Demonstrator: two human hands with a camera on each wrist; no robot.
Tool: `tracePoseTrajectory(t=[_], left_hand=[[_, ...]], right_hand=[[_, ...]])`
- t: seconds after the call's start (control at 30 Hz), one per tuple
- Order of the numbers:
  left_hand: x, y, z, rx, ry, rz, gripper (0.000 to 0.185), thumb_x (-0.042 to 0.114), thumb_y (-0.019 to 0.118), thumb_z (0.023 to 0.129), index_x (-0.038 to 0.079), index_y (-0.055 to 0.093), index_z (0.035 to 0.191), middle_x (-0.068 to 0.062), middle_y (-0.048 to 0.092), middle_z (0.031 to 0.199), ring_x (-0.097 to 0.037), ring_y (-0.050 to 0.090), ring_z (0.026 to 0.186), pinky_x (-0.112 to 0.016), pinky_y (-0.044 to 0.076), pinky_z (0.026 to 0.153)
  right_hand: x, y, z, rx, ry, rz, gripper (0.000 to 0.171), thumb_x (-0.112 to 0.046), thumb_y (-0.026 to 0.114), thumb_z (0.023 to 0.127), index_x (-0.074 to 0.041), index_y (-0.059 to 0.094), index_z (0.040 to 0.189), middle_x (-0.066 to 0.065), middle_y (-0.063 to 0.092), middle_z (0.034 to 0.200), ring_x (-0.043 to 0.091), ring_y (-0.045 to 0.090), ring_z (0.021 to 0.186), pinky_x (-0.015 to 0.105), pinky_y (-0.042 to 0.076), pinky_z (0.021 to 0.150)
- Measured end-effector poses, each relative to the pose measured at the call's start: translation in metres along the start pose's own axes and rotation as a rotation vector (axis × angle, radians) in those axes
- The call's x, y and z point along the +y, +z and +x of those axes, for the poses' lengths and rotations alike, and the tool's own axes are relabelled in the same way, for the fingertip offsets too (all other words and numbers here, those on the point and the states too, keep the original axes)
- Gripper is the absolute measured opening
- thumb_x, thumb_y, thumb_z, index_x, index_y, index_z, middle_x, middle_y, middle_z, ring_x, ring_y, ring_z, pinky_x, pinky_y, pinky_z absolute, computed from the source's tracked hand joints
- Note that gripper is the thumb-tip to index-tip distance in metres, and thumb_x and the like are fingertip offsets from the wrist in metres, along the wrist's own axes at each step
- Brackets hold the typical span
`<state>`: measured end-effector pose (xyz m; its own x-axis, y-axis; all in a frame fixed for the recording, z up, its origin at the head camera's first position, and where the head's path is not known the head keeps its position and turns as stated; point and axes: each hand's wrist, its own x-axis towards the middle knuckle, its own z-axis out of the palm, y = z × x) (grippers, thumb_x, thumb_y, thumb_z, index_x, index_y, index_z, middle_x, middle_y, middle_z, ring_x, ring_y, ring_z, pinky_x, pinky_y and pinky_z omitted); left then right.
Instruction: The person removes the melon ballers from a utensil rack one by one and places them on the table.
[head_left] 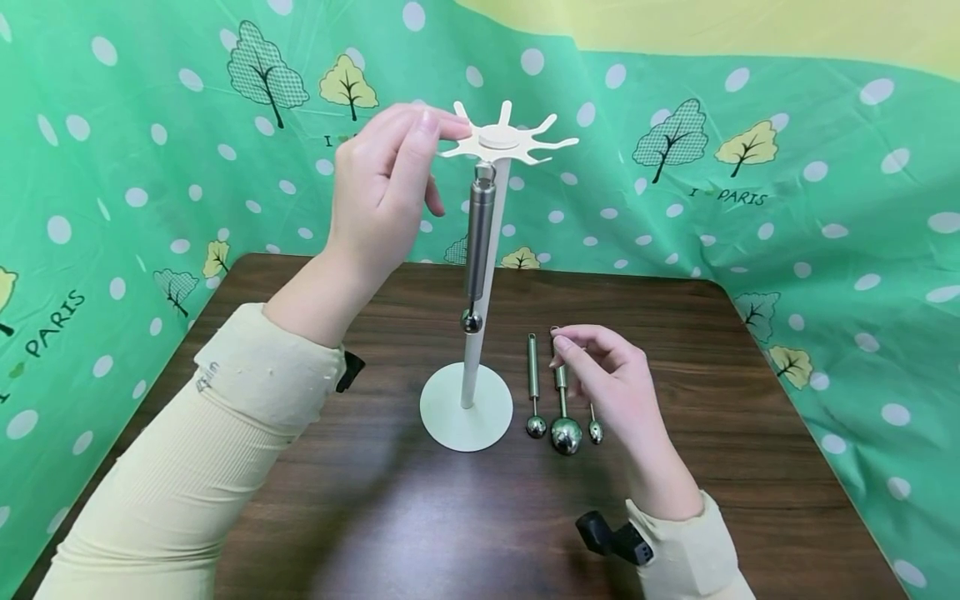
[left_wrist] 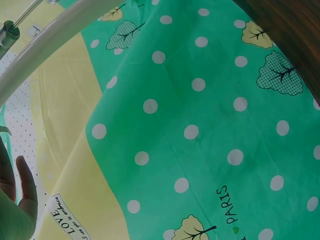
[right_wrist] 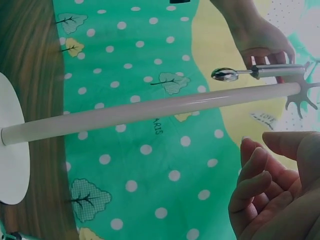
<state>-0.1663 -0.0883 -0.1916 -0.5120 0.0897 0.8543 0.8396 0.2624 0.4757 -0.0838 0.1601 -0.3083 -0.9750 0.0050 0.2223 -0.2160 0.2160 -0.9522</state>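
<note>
A white stand's spoked top (head_left: 498, 143) stands over a round base (head_left: 467, 425). From one spoke hangs a steel scoop (head_left: 480, 242) with a small round bowl, its handle upright beside the pole. My left hand (head_left: 382, 179) is at the left of the top, its extended index finger touching a spoke. My right hand (head_left: 611, 375) hovers at the upper part of a big-bowled scoop (head_left: 566, 435) lying on the table. In the right wrist view, the right hand (right_wrist: 280, 185) has bent fingers, with a gap to the thumb and nothing between.
Left of the big scoop lies a smaller scoop (head_left: 533, 367). A third scoop (head_left: 596, 432) lies at the right, its handle hidden by the right hand. The dark wooden table (head_left: 360, 483) is backed by a green dotted cloth (head_left: 675, 233).
</note>
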Motion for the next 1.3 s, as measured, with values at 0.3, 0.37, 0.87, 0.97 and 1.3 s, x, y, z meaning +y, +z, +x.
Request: tracePoseTrajectory(t=[0.3, 0.37, 0.87, 0.97, 1.3], left_hand=[[-0.001, 0.0, 0.0, -0.001, 0.006, 0.009, 0.04, 0.017, 0.038, 0.102, -0.002, 0.073, 0.104, -0.014, 0.071, 0.106, -0.004, 0.054, 0.047, -0.023, 0.049, 0.054], [-0.001, 0.0, 0.001, -0.001, 0.01, 0.012, 0.04, 0.017, 0.038, 0.102, -0.002, 0.073, 0.104, -0.015, 0.071, 0.106, -0.004, 0.054, 0.047, -0.022, 0.049, 0.054], [0.0, 0.0, 0.0, -0.001, -0.005, 0.018, 0.04, 0.018, 0.039, 0.102, -0.002, 0.073, 0.104, -0.013, 0.072, 0.107, -0.007, 0.055, 0.047, -0.022, 0.048, 0.055], [0.0, 0.0, 0.0, -0.002, -0.004, 0.018, 0.039, 0.018, 0.039, 0.102, -0.002, 0.073, 0.103, -0.013, 0.072, 0.107, -0.008, 0.055, 0.047, -0.023, 0.048, 0.055], [-0.001, 0.0, -0.001, 0.001, -0.006, 0.011, 0.04, 0.018, 0.039, 0.102, -0.001, 0.073, 0.104, -0.013, 0.071, 0.106, -0.003, 0.054, 0.046, -0.022, 0.047, 0.053]], right_hand=[[-0.013, -0.002, 0.0, 0.009, -0.053, 0.094, 0.01, -0.005, 0.064, 0.095, -0.006, 0.073, 0.099, 0.002, 0.065, 0.071, 0.016, 0.045, 0.043, 0.025, 0.04, 0.038], [-0.015, -0.002, 0.0, 0.005, -0.074, 0.1, 0.011, -0.003, 0.064, 0.094, -0.007, 0.073, 0.098, 0.003, 0.066, 0.071, 0.015, 0.045, 0.043, 0.024, 0.04, 0.039], [-0.04, -0.002, 0.005, -0.044, -0.179, 0.074, 0.019, 0.0, 0.064, 0.093, -0.014, 0.075, 0.098, -0.002, 0.068, 0.072, 0.012, 0.046, 0.044, 0.023, 0.04, 0.039], [-0.045, 0.0, 0.008, -0.06, -0.169, 0.045, 0.015, -0.003, 0.064, 0.094, -0.013, 0.074, 0.1, -0.003, 0.07, 0.075, 0.013, 0.046, 0.045, 0.024, 0.043, 0.04], [-0.049, 0.013, 0.023, -0.091, -0.182, 0.009, 0.017, -0.007, 0.063, 0.095, -0.013, 0.072, 0.108, -0.006, 0.075, 0.093, 0.017, 0.051, 0.046, 0.025, 0.045, 0.043]])
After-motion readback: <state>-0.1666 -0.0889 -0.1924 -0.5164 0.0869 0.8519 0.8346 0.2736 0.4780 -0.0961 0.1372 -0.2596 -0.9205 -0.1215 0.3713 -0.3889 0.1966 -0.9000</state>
